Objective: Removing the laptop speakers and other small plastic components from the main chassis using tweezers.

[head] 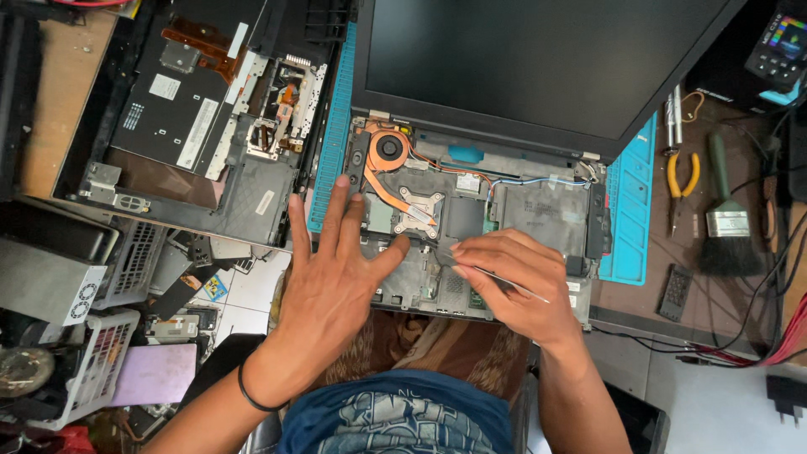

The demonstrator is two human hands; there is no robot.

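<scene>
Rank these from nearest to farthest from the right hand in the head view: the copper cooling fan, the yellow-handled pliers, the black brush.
From the right hand:
1. Copper cooling fan, up and to the left inside the open laptop.
2. Yellow-handled pliers, to the right, just past the blue mat.
3. Black brush, farther right, beside the pliers.

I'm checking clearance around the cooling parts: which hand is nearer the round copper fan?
Left. The left hand has fingertips just below the fan; the right hand sits lower right, farther off.

Bright even daylight, soft shadows, sharp focus.
</scene>
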